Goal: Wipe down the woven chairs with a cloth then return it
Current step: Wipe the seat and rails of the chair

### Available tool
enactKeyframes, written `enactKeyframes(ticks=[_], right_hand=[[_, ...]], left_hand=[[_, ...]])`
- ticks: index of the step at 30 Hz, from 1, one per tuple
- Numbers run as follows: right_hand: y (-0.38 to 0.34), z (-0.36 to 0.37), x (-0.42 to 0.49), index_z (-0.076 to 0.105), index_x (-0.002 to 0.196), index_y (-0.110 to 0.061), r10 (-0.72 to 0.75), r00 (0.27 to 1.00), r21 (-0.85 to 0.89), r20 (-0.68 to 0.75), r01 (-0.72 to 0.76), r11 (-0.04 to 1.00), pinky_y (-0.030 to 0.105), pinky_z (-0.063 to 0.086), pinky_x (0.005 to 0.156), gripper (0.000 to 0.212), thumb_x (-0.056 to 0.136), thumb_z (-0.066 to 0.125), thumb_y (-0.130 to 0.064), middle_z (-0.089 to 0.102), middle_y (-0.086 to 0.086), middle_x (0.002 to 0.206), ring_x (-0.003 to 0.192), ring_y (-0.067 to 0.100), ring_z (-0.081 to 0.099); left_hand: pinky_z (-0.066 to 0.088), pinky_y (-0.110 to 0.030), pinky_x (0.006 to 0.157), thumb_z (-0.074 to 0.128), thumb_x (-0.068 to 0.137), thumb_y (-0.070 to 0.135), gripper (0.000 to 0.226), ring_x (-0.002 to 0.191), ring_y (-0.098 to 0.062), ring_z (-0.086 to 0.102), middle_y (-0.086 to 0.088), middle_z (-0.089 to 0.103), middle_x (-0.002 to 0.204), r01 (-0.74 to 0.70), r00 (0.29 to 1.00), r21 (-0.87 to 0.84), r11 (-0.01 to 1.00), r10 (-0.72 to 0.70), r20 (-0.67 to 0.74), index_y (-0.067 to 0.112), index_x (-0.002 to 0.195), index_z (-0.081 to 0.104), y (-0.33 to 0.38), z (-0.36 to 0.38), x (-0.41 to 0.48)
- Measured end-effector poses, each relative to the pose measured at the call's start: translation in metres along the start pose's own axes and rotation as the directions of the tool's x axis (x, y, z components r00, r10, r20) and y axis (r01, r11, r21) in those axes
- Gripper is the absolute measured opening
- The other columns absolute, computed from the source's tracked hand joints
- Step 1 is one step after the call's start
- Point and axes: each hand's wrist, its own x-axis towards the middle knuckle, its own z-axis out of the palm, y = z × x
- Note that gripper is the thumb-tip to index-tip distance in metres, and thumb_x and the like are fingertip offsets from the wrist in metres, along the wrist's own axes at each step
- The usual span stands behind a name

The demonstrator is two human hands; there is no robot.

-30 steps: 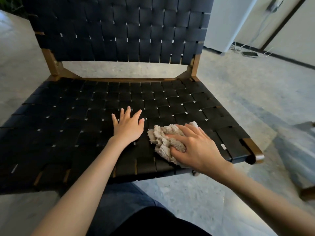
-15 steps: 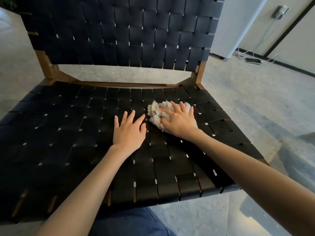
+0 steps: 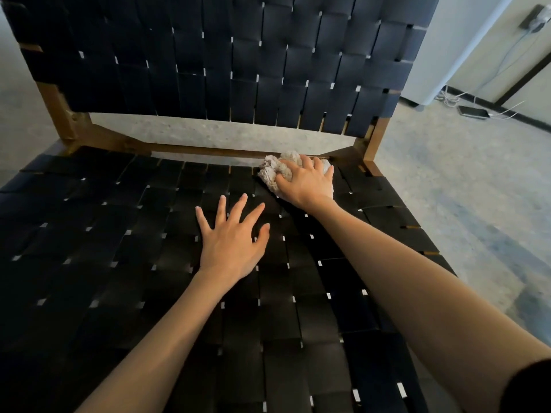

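Woven chair (image 3: 119,263): black strap seat and backrest (image 3: 238,70) on a brown wooden frame, standing on a pale floor (image 3: 462,189).

Cloth (image 3: 275,171): beige, fluffy and bunched. It lies at the far right of the seat, against the rear rail (image 3: 208,150).

Right hand (image 3: 307,183): fingers curled over the cloth, clamping it down on the straps. The arm is stretched forward, probably to work the back edge.

Left hand (image 3: 232,242): flat, fingers spread, holding nothing. It rests on mid-seat just beside the right wrist, likely as a brace for the reach.

Phone (image 3: 474,112): on the floor by the wall, with cables running to it.

Not visible:
- the chair legs, the seat's front edge and the top of the backrest
- the part of the cloth under the palm
- any other chairs
- the place the cloth returns to
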Motion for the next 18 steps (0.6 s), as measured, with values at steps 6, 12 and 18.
enactKeyframes(ticks=[6, 12, 18], right_hand=[[0.021, -0.007, -0.001, 0.032, 0.147, -0.032, 0.078, 0.997, -0.034, 0.010, -0.078, 0.996, 0.057, 0.013, 0.113, 0.057, 0.095, 0.029, -0.055, 0.027, 0.008, 0.154, 0.142, 0.035, 0.018], [0.056, -0.018, -0.020, 0.035, 0.147, -0.027, 0.096, 0.995, 0.017, -0.011, -0.096, 0.995, 0.050, 0.009, 0.118, 0.056, 0.096, 0.035, -0.050, 0.023, 0.008, 0.157, 0.145, 0.034, 0.009], [0.053, -0.023, -0.062, 0.040, 0.145, -0.026, 0.000, 1.000, 0.021, -0.009, 0.000, 1.000, 0.046, 0.007, 0.119, 0.055, 0.095, 0.038, -0.051, 0.030, 0.008, 0.155, 0.143, 0.033, 0.017]], left_hand=[[-0.008, -0.059, 0.111, 0.023, 0.096, 0.055, 0.051, 0.146, -0.025, -0.002, 0.006, 0.008, 0.159, 0.001, 1.000, -0.012, 1.000, -0.002, -0.020, 0.044, 0.146, 0.019, 0.000, 0.001, -0.001], [-0.007, -0.057, 0.112, 0.019, 0.098, 0.051, 0.052, 0.146, -0.026, -0.004, 0.002, 0.004, 0.160, -0.021, 1.000, 0.016, 1.000, 0.021, 0.020, 0.039, 0.149, 0.014, 0.001, -0.004, -0.007], [-0.011, -0.050, 0.114, 0.016, 0.100, 0.049, 0.054, 0.145, -0.027, -0.011, -0.001, -0.005, 0.160, 0.000, 0.994, -0.013, 1.000, 0.001, 0.106, 0.034, 0.150, 0.005, 0.014, -0.007, -0.021]])
